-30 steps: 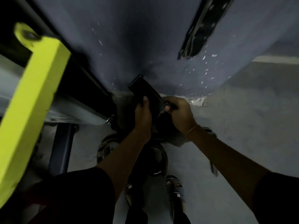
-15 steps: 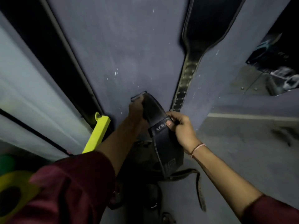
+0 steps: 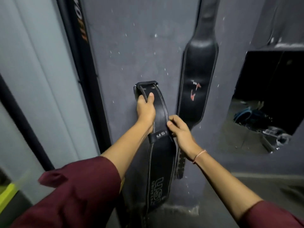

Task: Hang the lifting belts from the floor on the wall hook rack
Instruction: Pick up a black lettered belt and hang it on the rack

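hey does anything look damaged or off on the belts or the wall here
Yes. The hanging belt on the wall has reddish scuffs on its wide black pad, like torn or worn covering. The grey wall is speckled with pale chips. The belt held by the left hand and right hand looks intact.

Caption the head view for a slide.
Both hands, left and right, lift a black USI belt beside a hung belt.

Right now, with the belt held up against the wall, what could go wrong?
1. No hook shows in view, so the buckle end may miss it.
2. The left hand grips near the top and the right hand only pinches the USI belt at its edge; its long lower part could swing.
3. It may knock the hanging belt beside it.
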`<state>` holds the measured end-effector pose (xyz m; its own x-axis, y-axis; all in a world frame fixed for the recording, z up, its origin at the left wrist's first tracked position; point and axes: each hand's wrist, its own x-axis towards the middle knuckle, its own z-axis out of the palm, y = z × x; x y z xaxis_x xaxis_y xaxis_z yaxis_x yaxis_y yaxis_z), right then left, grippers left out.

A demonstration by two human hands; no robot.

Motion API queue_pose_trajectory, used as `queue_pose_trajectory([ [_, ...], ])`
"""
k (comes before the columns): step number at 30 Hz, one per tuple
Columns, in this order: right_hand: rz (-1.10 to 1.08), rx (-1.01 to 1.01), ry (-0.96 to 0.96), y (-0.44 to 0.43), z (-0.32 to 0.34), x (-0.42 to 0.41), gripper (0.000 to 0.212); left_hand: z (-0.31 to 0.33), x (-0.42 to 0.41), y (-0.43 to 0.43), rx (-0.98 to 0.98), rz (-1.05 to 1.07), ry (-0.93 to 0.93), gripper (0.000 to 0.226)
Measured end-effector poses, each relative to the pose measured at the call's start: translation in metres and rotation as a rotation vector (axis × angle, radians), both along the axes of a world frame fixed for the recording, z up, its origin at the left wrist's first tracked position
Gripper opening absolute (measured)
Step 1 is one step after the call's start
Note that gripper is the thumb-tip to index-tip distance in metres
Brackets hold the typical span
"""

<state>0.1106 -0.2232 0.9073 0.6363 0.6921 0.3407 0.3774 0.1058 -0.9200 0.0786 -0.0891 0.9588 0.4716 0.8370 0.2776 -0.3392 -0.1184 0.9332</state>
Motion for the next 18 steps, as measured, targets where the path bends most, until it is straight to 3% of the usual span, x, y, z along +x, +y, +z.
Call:
queue_pose_trajectory([
  [4, -0.004, 0.072, -0.007, 0.007, 0.083, 0.011, 0.033, 0.052, -0.011, -0.014, 0.218, 0.012, 0.04, 0.038],
  [8, 0.02, 0.273, 0.083, 0.018, 0.159, 0.02, 0.017, 0.093, -0.013, -0.033, 0.418, -0.006, 0.084, 0.041],
  [11, -0.056, 0.365, 0.096, 0.022, 0.192, 0.017, 0.019, 0.12, -0.014, -0.041, 0.496, 0.048, 0.045, 0.045],
  [15, -0.084, 0.429, 0.058, 0.018, 0.23, 0.015, 0.02, 0.115, -0.018, -0.053, 0.554, -0.017, -0.03, 0.033],
  [18, -0.085, 0.507, 0.072, 0.015, 0.253, 0.02, 0.016, 0.101, -0.015, -0.047, 0.617, -0.039, -0.045, 0.048],
])
